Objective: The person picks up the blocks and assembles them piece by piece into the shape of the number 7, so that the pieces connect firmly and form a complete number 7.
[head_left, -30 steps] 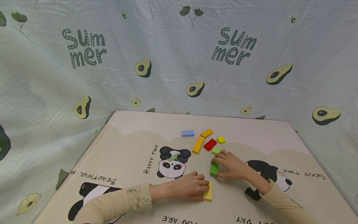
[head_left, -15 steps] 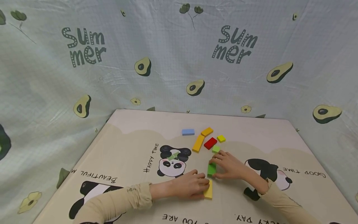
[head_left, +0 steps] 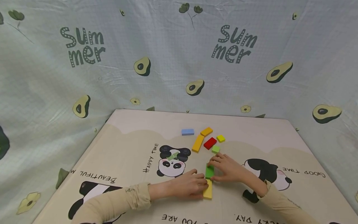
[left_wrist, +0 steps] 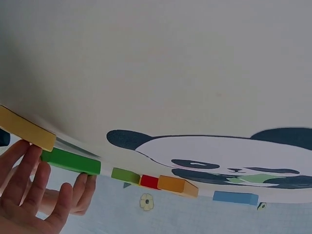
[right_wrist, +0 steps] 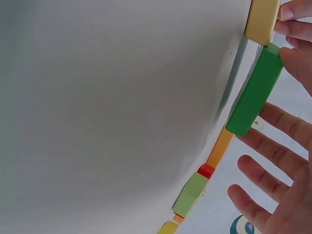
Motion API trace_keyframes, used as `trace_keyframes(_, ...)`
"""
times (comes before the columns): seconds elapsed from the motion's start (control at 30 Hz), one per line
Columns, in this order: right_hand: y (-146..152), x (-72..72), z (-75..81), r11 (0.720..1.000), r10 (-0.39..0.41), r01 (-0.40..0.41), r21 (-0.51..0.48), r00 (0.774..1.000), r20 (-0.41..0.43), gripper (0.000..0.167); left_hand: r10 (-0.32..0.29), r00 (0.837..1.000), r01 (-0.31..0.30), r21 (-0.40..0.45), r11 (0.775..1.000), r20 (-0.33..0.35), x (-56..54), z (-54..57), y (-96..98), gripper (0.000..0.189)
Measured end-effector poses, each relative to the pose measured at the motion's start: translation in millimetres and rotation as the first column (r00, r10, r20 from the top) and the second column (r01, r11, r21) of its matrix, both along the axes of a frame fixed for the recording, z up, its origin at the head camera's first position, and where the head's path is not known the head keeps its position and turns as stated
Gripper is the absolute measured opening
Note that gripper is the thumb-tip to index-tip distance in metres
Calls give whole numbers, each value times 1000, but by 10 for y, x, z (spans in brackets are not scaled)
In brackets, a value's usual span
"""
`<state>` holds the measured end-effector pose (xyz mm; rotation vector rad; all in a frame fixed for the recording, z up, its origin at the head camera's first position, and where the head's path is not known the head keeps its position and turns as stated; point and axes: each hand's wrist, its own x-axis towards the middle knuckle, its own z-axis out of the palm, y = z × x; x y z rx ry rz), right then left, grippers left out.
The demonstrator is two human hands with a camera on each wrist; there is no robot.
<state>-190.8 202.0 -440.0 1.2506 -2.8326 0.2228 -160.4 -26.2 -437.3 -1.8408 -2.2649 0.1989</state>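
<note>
In the head view a pale yellow block (head_left: 208, 191) lies flat on the table, its long side running away from me. My left hand (head_left: 190, 186) holds it from the left, fingertips along its edge. End to end with it, at its far side, is a green block (head_left: 209, 172). My right hand (head_left: 227, 168) pinches this one from the right, thumb at the near end and a finger at the far end. The right wrist view shows the green block (right_wrist: 256, 92) meeting the yellow block (right_wrist: 262, 22) at a corner, slightly out of line. My left thumb is mostly hidden.
Beyond the hands lie a light green block (head_left: 215, 149), a red block (head_left: 210, 143), a small yellow block (head_left: 220, 138), a long orange block (head_left: 198, 143), a shorter orange block (head_left: 206, 131) and a blue block (head_left: 187, 132). A printed cloth (head_left: 167, 46) hangs behind the table.
My right hand has slid the green block left and toward me, from apart to against the yellow block's far end. The left hand and yellow block have stayed put.
</note>
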Motion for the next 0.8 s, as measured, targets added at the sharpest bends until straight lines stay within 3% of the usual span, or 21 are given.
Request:
trace_keyframes(0.5,-17,-1,-40,998,53,-55,-18,996,-67,41,-2,999,1,21,1000,38,-7,-5,-30,34)
trace_keyframes(0.8,-19,8,-45,999,36,-37,-8,999,-25,40,8,999,-9,24,1000,33,0,-15,-30,35)
